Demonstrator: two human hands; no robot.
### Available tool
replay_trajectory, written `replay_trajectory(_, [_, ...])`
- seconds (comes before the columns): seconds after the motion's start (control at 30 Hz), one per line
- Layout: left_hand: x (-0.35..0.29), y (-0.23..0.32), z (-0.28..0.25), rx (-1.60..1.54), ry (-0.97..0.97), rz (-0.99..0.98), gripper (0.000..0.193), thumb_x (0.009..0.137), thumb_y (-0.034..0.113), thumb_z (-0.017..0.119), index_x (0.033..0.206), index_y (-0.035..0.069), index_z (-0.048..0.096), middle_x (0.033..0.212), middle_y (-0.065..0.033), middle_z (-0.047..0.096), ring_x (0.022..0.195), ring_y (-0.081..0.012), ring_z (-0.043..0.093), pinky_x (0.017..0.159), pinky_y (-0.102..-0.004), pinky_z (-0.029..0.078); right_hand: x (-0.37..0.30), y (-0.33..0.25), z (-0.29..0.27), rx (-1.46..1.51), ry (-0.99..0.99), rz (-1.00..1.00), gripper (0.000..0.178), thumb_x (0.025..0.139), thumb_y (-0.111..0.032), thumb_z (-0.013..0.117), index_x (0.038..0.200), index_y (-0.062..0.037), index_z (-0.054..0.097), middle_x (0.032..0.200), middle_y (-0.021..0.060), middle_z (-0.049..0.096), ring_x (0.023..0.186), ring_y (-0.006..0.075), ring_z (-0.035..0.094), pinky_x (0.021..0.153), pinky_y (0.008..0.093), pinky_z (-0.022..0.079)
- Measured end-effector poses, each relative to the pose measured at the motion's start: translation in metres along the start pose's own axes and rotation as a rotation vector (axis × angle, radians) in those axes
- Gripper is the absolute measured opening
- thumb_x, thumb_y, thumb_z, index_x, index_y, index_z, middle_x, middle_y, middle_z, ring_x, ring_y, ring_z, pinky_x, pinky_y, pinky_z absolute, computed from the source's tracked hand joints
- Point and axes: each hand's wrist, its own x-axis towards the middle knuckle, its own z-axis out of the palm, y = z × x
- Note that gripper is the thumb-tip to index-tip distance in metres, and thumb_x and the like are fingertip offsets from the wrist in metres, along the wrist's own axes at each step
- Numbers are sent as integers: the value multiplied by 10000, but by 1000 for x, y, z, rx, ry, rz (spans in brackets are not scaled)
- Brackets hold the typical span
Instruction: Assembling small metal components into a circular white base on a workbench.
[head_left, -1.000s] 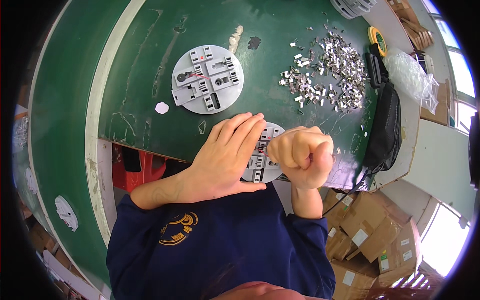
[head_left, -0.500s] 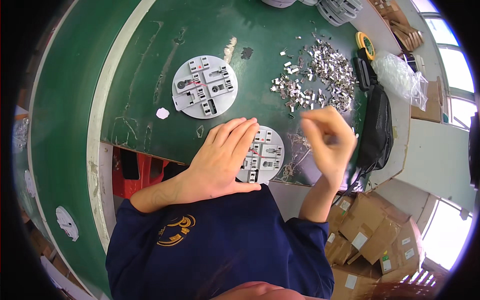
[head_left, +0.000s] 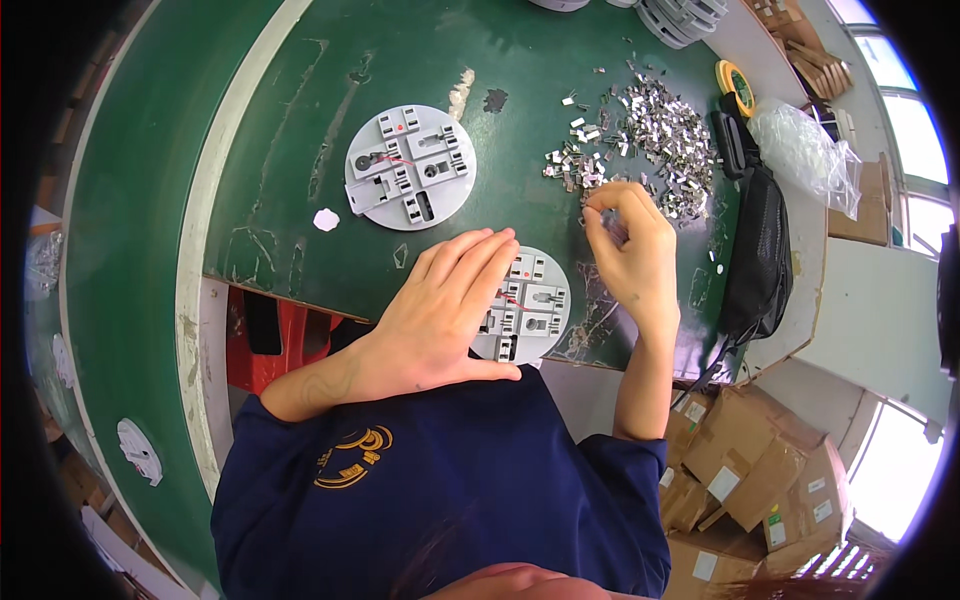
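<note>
My left hand (head_left: 430,320) spans the left side of a grey round plastic base (head_left: 545,320), with fingertips at its far edge and the thumb at its near edge. The palm hides part of this base, which has raised blocks, slots and a thin red wire. To its right, my right hand (head_left: 637,255) is closed in a pinch above the table, beside a heap of small metal clips (head_left: 665,130). Whatever is between its thumb and index finger is too small to make out. A second round base (head_left: 440,205) of the same kind lies farther off to the left.
At the right edge lie a black bag (head_left: 757,260), a roll of yellow tape (head_left: 735,88) and clear plastic wrap (head_left: 805,150). More grey parts (head_left: 682,20) are stacked at the back. Cardboard boxes (head_left: 735,450) stand lower right; a red stool (head_left: 290,345) is under the table.
My right hand has moved left and slightly away from me, toward the near left side of the clip heap, its fingers pinched. My left hand stays on the base.
</note>
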Motion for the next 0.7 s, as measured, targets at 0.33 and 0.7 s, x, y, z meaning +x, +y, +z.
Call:
replay_trajectory(0.33, [-4, 1, 1, -181, 254, 46, 530, 716, 174, 857, 1168, 25, 623, 1261, -109, 554, 1134, -317, 508, 939, -410, 455, -45, -49, -11, 639, -158, 262, 258, 796, 111, 702, 1030, 4, 720, 950, 87, 689, 556, 6, 413, 514, 181, 307])
replay_trajectory(0.7, [3, 1, 12, -204, 290, -14, 209, 767, 26, 793, 945, 81, 698, 1166, -44, 589, 996, -249, 508, 744, -330, 460, -66, -50, 1, 464, -16, 128, 193, 771, 30, 795, 947, -41, 757, 909, 58, 737, 518, 26, 510, 435, 197, 352])
